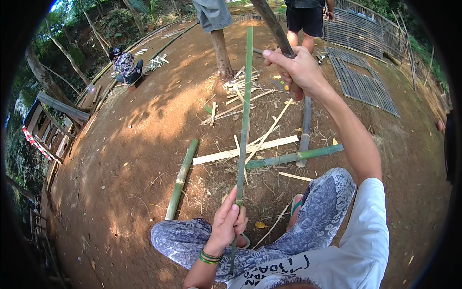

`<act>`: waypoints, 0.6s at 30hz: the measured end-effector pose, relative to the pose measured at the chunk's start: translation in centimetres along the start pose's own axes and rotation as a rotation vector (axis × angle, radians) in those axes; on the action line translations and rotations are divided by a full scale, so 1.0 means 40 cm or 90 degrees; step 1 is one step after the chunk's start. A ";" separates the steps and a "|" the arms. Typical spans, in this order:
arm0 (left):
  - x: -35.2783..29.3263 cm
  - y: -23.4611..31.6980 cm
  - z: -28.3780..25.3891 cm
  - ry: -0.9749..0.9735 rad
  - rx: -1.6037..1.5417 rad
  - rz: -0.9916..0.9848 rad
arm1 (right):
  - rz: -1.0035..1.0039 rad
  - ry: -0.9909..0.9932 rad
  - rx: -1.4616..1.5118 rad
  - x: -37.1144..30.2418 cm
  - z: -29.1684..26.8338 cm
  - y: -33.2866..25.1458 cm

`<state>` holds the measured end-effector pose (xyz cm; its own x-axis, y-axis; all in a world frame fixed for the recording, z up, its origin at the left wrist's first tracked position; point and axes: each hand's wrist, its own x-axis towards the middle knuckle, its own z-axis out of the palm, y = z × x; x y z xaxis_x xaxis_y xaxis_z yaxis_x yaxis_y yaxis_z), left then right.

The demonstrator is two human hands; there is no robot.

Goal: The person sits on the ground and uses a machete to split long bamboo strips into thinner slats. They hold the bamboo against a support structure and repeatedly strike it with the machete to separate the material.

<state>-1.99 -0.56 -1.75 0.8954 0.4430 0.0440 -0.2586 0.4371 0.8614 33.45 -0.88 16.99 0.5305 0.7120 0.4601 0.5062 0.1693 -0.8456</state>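
Observation:
My left hand (228,222) is closed round a long, narrow green bamboo strip (246,115). The strip stands nearly upright in view, its lower end over my patterned trousers and its far end above the hand. My right hand (299,70), raised at the upper right, grips a long dark tool (272,24) that looks like a machete. It slants up and left past the picture's top edge, and its grip is hidden in my fingers. The tool and the strip are apart.
A green bamboo pole (183,180) lies at left. Another pole (320,152) and pale split strips (245,149) lie ahead, near a tree trunk (221,53). Slatted bamboo panels (363,79) are at far right. One person (126,66) crouches far left; another (304,21) stands ahead.

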 end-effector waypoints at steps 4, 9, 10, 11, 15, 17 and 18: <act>0.013 -0.003 0.007 -0.002 0.053 0.002 | 0.057 -0.065 -0.052 -0.046 0.039 0.012; 0.040 -0.021 -0.002 -0.007 0.053 -0.005 | -0.006 -0.029 -0.048 -0.006 0.013 0.069; 0.039 -0.020 -0.003 -0.004 0.049 -0.013 | 0.056 0.017 -0.023 -0.019 0.014 0.015; 0.039 -0.019 -0.004 0.001 0.045 -0.020 | -0.020 0.043 0.013 0.023 -0.003 0.070; 0.047 -0.006 0.005 0.039 0.019 -0.052 | -0.099 0.132 0.109 0.105 -0.140 0.098; 0.055 0.015 0.014 0.058 -0.021 -0.065 | -0.100 0.165 0.095 0.114 -0.222 0.143; 0.063 0.025 0.013 0.061 -0.003 -0.063 | -0.078 0.202 0.062 0.104 -0.261 0.156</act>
<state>0.21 0.57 -0.51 0.8783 0.4696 -0.0901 -0.1723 0.4865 0.8566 45.92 -3.98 16.43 0.6625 0.4381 0.6076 0.5201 0.3147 -0.7940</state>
